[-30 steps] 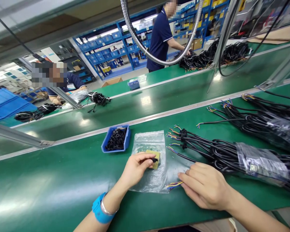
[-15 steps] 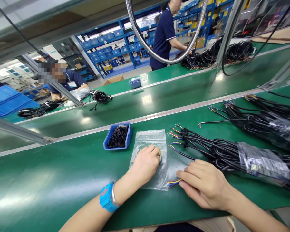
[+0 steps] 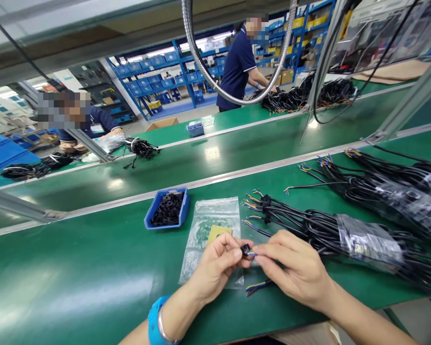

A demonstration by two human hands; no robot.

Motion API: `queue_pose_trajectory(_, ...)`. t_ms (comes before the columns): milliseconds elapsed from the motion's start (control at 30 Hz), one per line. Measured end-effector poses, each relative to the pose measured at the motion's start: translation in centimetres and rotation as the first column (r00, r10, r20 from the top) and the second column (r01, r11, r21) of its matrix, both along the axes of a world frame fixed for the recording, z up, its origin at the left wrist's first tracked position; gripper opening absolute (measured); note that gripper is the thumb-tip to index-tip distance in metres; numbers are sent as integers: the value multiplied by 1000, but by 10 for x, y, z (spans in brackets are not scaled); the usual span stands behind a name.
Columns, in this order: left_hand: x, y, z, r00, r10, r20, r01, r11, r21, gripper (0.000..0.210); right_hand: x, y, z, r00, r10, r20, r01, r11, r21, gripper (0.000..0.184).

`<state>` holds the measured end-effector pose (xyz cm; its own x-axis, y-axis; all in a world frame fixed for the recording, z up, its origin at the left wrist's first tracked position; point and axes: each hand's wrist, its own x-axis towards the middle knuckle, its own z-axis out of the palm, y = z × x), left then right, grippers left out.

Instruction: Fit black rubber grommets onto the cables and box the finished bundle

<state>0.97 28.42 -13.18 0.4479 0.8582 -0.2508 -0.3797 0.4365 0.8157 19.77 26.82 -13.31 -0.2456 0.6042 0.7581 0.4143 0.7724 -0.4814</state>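
Note:
My left hand (image 3: 219, 263) pinches a small black plastic part (image 3: 245, 249) between thumb and fingers, above the clear zip bag (image 3: 215, 207). Thumb and fingertips of my right hand (image 3: 290, 268) are closed on the thin coloured wire ends of a cable (image 3: 252, 254), right against the black part. How far the wires reach into it I cannot tell. A yellow piece (image 3: 218, 233) shows in the bag, partly behind my left hand. Below my fingers lie other loose coloured wire ends (image 3: 257, 286), and beyond my right hand a bundle of black cables (image 3: 312, 221) wrapped in clear film.
A blue bin (image 3: 184, 211) of small black parts stands left of the bag. More wrapped cables (image 3: 391, 196) lie at the right. Metal posts (image 3: 398, 112) rise behind the green worktop (image 3: 75, 273). A flexible metal hose (image 3: 215, 86) hangs overhead. Two co-workers handle cables across the line.
My left hand has come up off the bag to the right with a small black part. My right hand has lifted wire ends to meet it. The yellow piece is now uncovered.

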Motion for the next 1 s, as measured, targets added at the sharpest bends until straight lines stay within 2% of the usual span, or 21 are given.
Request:
queue_pose_trajectory(100, 3, -4, -3, 995, -40, 95, 46, 997, -64, 29, -2, 1, -2, 999, -41, 16, 40, 998, 50, 14)
queue_pose_trajectory(233, 3, -6, -6, 988, -61, 142, 74, 994, -85, 31, -3, 1, -4, 995, -74, 60, 68, 993, 98, 10)
queue_pose_trajectory(400, 4, -8, -8, 992, -30, 126, 41, 996, -80, 33, -2, 0, -6, 992, -67, 106, 54, 991, 125, 6)
queue_pose_trajectory(633, 4, -8, -11, 997, 31, 70, -31, 1000, -2, 32, -2, 1, -6, 989, -54, 135, 35, 990, 135, 8)
queue_pose_trajectory(767, 3, -9, -12, 997, 71, 41, -73, 997, 38, 30, -2, 1, -7, 989, -32, 144, 16, 994, 108, 8)
queue_pose_trajectory(900, 4, -9, -11, 998, 54, 26, -55, 997, 49, 30, -1, 0, -7, 986, -11, 166, 5, 999, 42, 6)
queue_pose_trajectory(1000, 5, -9, -8, 999, 44, 0, -44, 998, 49, 32, 5, -3, -4, 971, -16, 238, 28, 999, -45, 20)
